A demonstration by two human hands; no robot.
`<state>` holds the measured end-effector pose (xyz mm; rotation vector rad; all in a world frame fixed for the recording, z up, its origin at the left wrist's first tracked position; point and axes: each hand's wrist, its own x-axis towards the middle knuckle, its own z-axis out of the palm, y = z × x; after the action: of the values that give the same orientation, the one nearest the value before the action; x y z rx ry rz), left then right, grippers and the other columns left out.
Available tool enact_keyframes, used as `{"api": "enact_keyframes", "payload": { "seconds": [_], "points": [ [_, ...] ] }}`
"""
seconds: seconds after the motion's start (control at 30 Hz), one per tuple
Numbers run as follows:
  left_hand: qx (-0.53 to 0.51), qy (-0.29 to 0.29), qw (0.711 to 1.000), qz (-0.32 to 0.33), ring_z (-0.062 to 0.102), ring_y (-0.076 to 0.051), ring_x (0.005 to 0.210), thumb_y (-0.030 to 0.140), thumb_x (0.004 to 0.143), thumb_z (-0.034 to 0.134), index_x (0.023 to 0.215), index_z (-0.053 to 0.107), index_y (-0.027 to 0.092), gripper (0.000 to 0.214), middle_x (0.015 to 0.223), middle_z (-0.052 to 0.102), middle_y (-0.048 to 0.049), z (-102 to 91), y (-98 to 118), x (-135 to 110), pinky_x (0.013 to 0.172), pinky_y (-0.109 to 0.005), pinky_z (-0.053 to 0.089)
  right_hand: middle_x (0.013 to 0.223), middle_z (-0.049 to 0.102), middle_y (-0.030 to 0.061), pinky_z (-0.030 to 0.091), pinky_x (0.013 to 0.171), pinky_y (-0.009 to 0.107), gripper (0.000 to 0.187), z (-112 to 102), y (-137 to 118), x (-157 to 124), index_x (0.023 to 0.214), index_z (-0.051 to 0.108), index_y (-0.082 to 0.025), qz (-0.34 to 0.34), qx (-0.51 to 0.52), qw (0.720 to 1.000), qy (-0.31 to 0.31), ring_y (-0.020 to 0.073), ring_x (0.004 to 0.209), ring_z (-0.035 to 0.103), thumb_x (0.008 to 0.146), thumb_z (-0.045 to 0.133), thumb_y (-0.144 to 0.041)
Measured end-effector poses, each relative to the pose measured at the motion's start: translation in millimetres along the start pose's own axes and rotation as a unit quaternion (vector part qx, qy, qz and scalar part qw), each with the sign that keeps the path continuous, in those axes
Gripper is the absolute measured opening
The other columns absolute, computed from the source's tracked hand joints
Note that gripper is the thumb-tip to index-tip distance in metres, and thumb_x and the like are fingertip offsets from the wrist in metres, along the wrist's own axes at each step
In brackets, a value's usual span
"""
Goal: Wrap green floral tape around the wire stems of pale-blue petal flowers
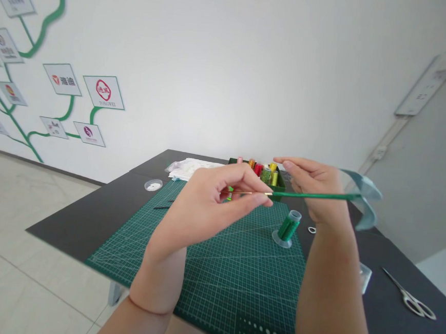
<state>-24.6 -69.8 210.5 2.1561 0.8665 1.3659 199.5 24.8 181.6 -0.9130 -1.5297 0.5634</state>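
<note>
Between thumb and fingertips, my left hand (208, 204) pinches a thin wire stem above the cutting mat (233, 281). The stem's bare part is gold-coloured, and its right part is a green-wrapped stem (309, 195), lying nearly level. Pale blue petals (370, 191), slightly see-through, spread from its right end. Behind the stem is my right hand (317, 187), thumb and fingers brought together; anything between those fingertips is too fine to make out. A spool of green thread (289, 226) stands upright on the mat below.
At the table's back, a dark box (278, 192) holds several coloured thread spools. White cloth or paper (192, 168) and a small clear dish (153, 184) lie to the left. Scissors (409, 299), a white ring (312, 229) and a clear case (364, 277) are on the right.
</note>
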Motion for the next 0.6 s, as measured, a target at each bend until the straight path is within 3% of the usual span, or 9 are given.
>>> {"api": "enact_keyframes", "payload": {
  "seconds": [0.13, 0.27, 0.47, 0.6],
  "points": [
    [-0.003, 0.109, 0.994, 0.008, 0.069, -0.015, 0.07, 0.036, 0.095, 0.07, 0.091, 0.074, 0.02, 0.017, 0.085, 0.078, -0.0052, -0.5, -10.2, 6.3, 0.055, -0.024, 0.05, 0.09, 0.08, 0.0049, 0.055, 0.069, 0.033, 0.021, 0.5, 5.8, 2.7, 0.094, 0.086, -0.025, 0.012, -0.029, 0.995, -0.09, 0.021, 0.082, 0.071, 0.085, 0.074, -0.04],
    [0.015, 0.16, 0.987, 0.011, 0.073, -0.017, 0.076, 0.038, 0.095, 0.068, 0.093, 0.074, 0.02, 0.019, 0.09, 0.079, -0.0058, -1.3, -22.0, 14.1, 0.059, -0.025, 0.054, 0.101, 0.083, 0.0047, 0.056, 0.094, 0.041, 0.026, 0.1, 3.5, 1.1, 0.098, 0.086, -0.027, 0.029, -0.05, 0.986, -0.158, 0.0251, 0.101, 0.074, 0.087, 0.073, -0.046],
    [0.035, 0.245, 0.969, 0.019, 0.075, -0.017, 0.083, 0.036, 0.097, 0.065, 0.104, 0.073, 0.022, 0.017, 0.095, 0.079, -0.0047, -0.5, -37.7, 25.9, 0.064, -0.025, 0.056, 0.095, 0.083, 0.0035, 0.06, 0.074, 0.034, 0.025, -5.5, -7.1, -4.1, 0.1, 0.086, -0.029, 0.008, -0.113, 0.961, -0.253, 0.0215, 0.082, 0.076, 0.089, 0.07, -0.044],
    [0.044, 0.269, 0.962, 0.016, 0.075, -0.018, 0.087, 0.033, 0.099, 0.063, 0.11, 0.073, 0.024, 0.018, 0.095, 0.08, -0.0039, -0.6, -43.6, 30.7, 0.067, -0.027, 0.057, 0.095, 0.083, 0.0027, 0.062, 0.077, 0.035, 0.024, -9.5, -14.4, -8.5, 0.101, 0.086, -0.031, -0.022, -0.109, 0.941, -0.32, 0.0222, 0.084, 0.077, 0.091, 0.069, -0.044]
  ]
}}
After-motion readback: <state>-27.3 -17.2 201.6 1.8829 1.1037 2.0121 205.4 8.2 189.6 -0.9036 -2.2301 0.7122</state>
